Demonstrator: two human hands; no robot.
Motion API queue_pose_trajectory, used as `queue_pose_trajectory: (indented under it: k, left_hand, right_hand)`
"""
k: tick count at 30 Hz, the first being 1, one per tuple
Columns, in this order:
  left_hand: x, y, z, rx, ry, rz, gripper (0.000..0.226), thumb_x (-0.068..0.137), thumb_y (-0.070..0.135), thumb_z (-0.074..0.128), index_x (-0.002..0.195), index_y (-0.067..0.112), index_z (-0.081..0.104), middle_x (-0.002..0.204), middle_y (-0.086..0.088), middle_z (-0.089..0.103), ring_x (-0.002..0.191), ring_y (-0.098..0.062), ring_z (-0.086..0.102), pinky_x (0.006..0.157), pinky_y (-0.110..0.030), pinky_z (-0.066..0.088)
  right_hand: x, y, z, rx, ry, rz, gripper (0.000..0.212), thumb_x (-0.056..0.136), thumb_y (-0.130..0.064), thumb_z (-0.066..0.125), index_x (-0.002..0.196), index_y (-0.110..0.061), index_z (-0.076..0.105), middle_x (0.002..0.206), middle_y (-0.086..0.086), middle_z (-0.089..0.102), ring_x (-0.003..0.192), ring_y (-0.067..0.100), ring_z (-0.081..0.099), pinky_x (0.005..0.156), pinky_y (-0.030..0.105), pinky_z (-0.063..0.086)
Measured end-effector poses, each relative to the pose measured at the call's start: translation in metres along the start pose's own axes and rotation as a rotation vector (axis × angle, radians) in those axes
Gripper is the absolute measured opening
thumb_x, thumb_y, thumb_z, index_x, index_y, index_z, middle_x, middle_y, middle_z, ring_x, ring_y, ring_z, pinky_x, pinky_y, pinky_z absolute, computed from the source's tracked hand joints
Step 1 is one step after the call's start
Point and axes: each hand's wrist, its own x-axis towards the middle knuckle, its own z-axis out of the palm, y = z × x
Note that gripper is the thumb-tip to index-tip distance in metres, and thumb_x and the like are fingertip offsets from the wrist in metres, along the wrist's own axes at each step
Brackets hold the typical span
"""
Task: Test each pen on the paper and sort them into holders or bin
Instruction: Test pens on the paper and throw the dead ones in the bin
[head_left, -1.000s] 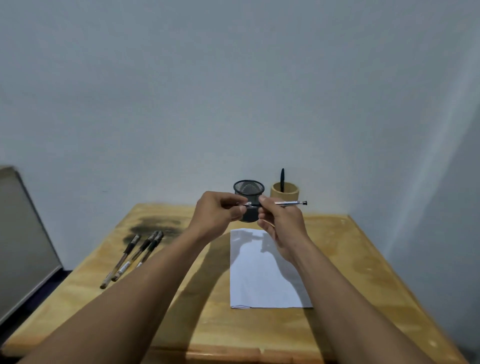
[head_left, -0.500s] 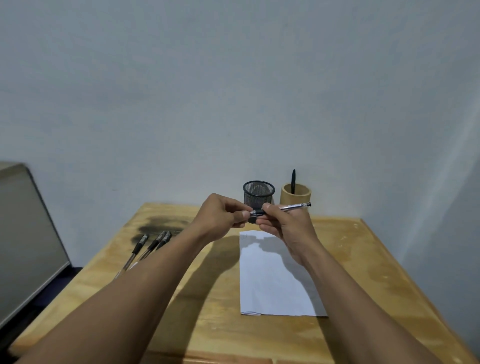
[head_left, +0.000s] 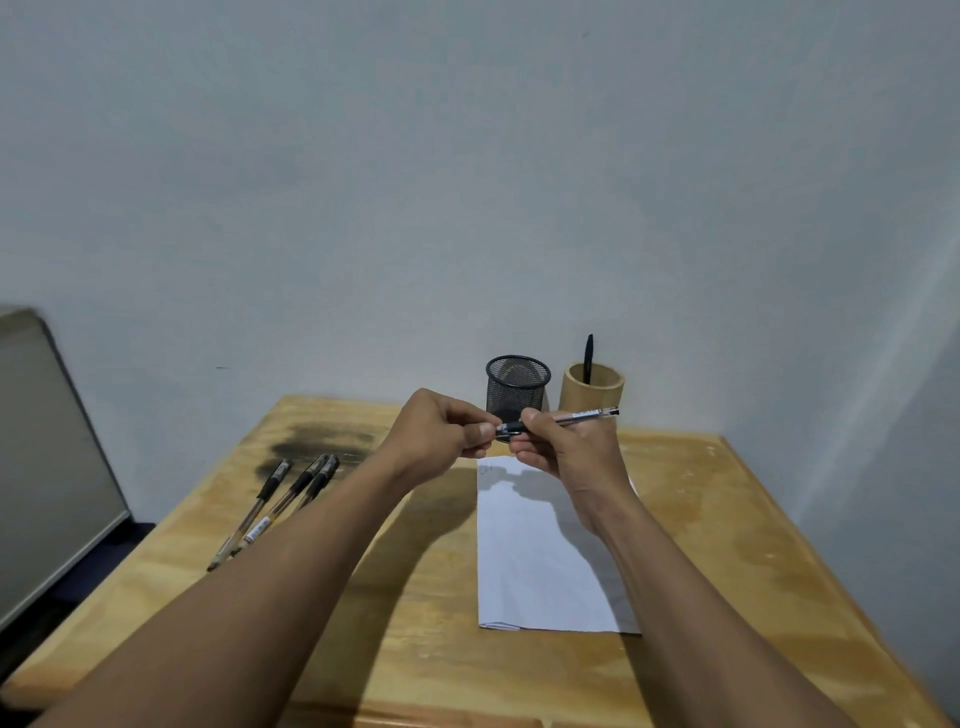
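Observation:
My right hand (head_left: 569, 447) grips a clear pen (head_left: 584, 417) with a black grip, held level above the far end of the white paper (head_left: 540, 566). My left hand (head_left: 441, 434) pinches the pen's left end, apparently its cap, between thumb and forefinger. Behind the hands stand a black mesh holder (head_left: 518, 383) and a tan round holder (head_left: 592, 391) with one black pen (head_left: 588, 353) upright in it. Three pens (head_left: 283, 501) lie side by side on the table at the left.
The wooden table (head_left: 727, 545) has a dark stain (head_left: 317, 441) near its far left corner and stands against a grey wall. A grey panel (head_left: 47, 452) leans beyond the table's left edge. Faint marks show at the paper's far end.
The view has shifted slightly, so everything sits further right and lower in frame. Both hands stay at the pen, now tilted up to the right, with its black grip showing between them.

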Motion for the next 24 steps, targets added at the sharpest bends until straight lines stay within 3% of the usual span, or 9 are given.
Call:
queue_pose_trajectory:
  k: [5,10,13,17,19,21,24]
  left_hand:
    - [0.003,0.001,-0.01,-0.031,0.016,-0.028,0.011,0.088,-0.007,0.067,0.095,-0.008,0.074,0.071,-0.013,0.067,0.063,-0.017,0.062,0.075,-0.027,0.062]
    - [0.0,-0.015,-0.033,0.061,0.105,-0.016,0.011,0.086,-0.003,0.07,0.089,0.003,0.079,0.081,-0.02,0.074,0.069,-0.02,0.068,0.078,-0.03,0.061]
    - [0.006,-0.021,-0.018,0.19,0.121,0.006,0.014,0.087,0.0,0.07,0.092,0.009,0.079,0.081,-0.008,0.075,0.071,-0.015,0.071,0.07,-0.019,0.057]
    - [0.018,-0.031,-0.007,0.386,0.155,0.024,0.019,0.088,-0.001,0.067,0.098,0.011,0.078,0.084,-0.003,0.074,0.076,-0.013,0.068,0.071,-0.014,0.052]
    - [0.021,-0.038,-0.003,0.421,0.165,0.007,0.015,0.085,0.002,0.071,0.092,0.015,0.074,0.083,-0.004,0.073,0.072,-0.012,0.065,0.059,-0.007,0.044]
    - [0.024,-0.048,0.002,0.488,0.186,-0.005,0.014,0.085,0.008,0.073,0.085,0.022,0.071,0.08,0.003,0.072,0.071,-0.011,0.066,0.056,-0.013,0.043]
    - [0.031,-0.056,0.008,0.596,0.201,-0.008,0.014,0.085,0.021,0.073,0.079,0.032,0.068,0.082,0.011,0.073,0.084,-0.013,0.067,0.073,-0.028,0.053]
  right_hand:
    - [0.002,0.0,-0.006,0.168,-0.004,0.059,0.01,0.093,-0.002,0.068,0.092,0.007,0.07,0.074,0.019,0.075,0.07,0.023,0.076,0.07,0.026,0.064]
    - [0.003,0.005,-0.035,0.131,0.102,0.098,0.028,0.091,-0.016,0.073,0.101,0.01,0.072,0.076,0.017,0.076,0.061,0.015,0.073,0.06,0.021,0.062]
    - [0.001,0.013,-0.025,0.05,0.087,0.098,0.027,0.093,-0.017,0.072,0.102,0.009,0.072,0.078,0.016,0.073,0.06,0.013,0.07,0.06,0.022,0.062]
    - [-0.001,0.025,-0.011,0.02,0.077,0.127,0.015,0.096,-0.014,0.067,0.102,-0.003,0.074,0.082,0.014,0.074,0.071,0.018,0.073,0.067,0.033,0.062]
    - [-0.002,0.031,-0.008,0.021,0.083,0.145,0.013,0.098,-0.011,0.064,0.099,-0.002,0.073,0.082,0.017,0.071,0.075,0.022,0.069,0.062,0.03,0.058]
    - [-0.004,0.036,-0.007,0.011,0.064,0.165,0.016,0.098,-0.008,0.063,0.101,0.006,0.07,0.082,0.02,0.067,0.075,0.025,0.062,0.055,0.024,0.052]
    - [-0.006,0.037,-0.009,-0.049,0.064,0.176,0.018,0.098,-0.01,0.064,0.102,0.007,0.071,0.079,0.017,0.07,0.072,0.023,0.064,0.056,0.021,0.055]
